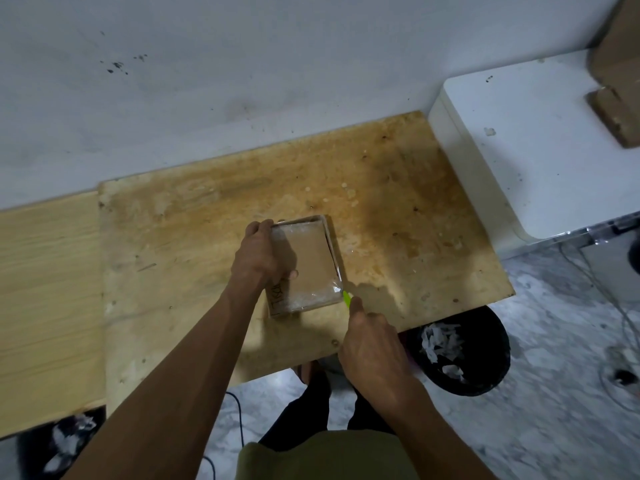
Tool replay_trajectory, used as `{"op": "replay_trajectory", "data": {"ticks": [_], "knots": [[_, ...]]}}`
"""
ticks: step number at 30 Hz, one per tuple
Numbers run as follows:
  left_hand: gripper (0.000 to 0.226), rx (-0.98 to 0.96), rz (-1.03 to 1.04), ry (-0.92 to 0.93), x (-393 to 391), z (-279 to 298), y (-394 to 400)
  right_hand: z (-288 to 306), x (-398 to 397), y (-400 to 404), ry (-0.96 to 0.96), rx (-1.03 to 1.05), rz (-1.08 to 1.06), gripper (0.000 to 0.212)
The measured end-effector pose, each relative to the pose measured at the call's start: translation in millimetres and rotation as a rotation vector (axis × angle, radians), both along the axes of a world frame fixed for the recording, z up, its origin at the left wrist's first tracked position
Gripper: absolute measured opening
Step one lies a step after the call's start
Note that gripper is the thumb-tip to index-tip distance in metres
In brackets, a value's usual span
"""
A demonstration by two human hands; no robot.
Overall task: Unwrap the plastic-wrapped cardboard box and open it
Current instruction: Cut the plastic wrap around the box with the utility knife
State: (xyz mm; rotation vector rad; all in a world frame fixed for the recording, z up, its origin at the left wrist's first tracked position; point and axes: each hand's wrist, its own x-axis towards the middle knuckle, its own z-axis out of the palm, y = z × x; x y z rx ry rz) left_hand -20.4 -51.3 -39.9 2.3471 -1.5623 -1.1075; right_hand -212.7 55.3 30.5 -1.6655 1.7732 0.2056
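Note:
A small flat cardboard box (pixel 310 261) wrapped in clear plastic lies on the stained plywood table (pixel 214 216). My left hand (pixel 258 252) grips its left side, fingers curled over the far left corner and thumb on the top face. My right hand (pixel 372 344) holds a green-handled cutter (pixel 347 297); its tip touches the box's near right corner. The blade itself is hidden by the hand and the box edge. Black handwriting shows on the box's near left side.
A white cabinet (pixel 540 140) stands to the right with cardboard pieces (pixel 614 112) on top. A black bin (pixel 460 351) with plastic scraps sits below the table's right front edge. A lighter wood board (pixel 45 299) adjoins on the left. Cables lie on the marble floor.

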Motion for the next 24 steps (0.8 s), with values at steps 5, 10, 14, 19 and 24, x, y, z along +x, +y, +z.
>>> {"op": "replay_trajectory", "data": {"ticks": [5,10,14,19,24], "knots": [[0.112,0.002,-0.022,-0.005,-0.2,1.6,-0.8,0.8,-0.4,4.4,-0.031,0.052,-0.004,0.07],[0.111,0.005,-0.019,-0.005,-1.0,4.1,-0.9,-0.2,-4.9,5.3,-0.05,0.03,-0.01,0.072],[0.113,0.009,-0.012,-0.004,-1.8,4.5,-0.5,-4.7,-4.3,12.7,-0.074,-0.001,-0.048,0.066],[0.106,0.012,-0.016,-0.017,-2.5,5.2,-1.2,1.8,-12.1,10.3,-0.136,-0.006,-0.041,0.059],[0.111,0.005,-0.015,-0.011,-1.4,4.5,0.0,4.7,-19.8,11.0,-0.176,-0.039,-0.04,0.057]]}}
